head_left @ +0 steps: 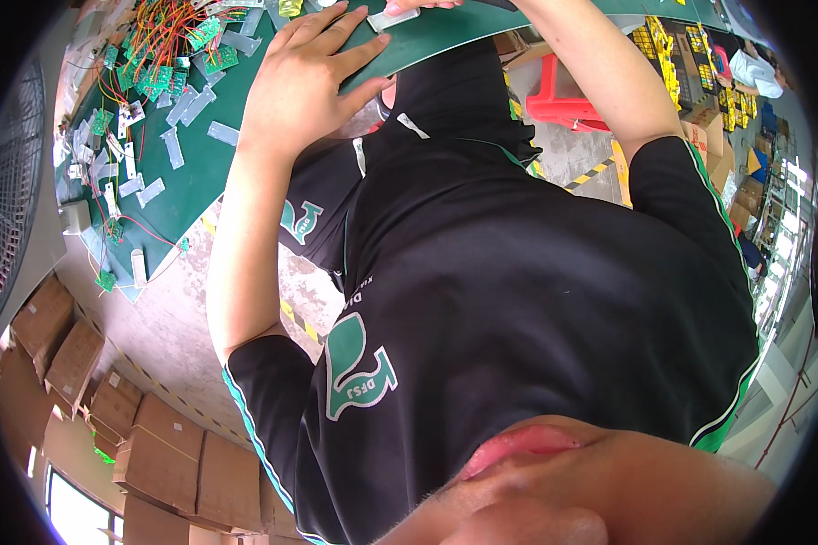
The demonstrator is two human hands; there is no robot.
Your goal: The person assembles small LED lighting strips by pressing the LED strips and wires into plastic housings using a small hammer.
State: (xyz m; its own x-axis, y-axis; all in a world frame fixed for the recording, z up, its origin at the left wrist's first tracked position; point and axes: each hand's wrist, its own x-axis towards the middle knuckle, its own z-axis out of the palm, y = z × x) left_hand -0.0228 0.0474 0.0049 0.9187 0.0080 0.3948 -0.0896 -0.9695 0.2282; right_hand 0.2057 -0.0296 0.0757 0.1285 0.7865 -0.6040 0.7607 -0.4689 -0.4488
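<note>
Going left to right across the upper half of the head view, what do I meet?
Fan, green circuit boards, left hand, right hand, red seat, person in white.

One head view: fisheye, worn on person's head, left of side-by-side pair. Faces steeply down wearer's front, upright, unmirrored. Mouth (518, 447) and nose (527, 531) very near lens at lower edge; black shirt (536, 272) close, filling middle. Left hand (307, 80) farther along, near upper edge; right hand (404, 5) cut by same edge. Green table (204, 168) only partly framed, upper left. Stacked boxes (159, 463) more distant, lower left. Surroundings bend toward dark round rim.
</note>
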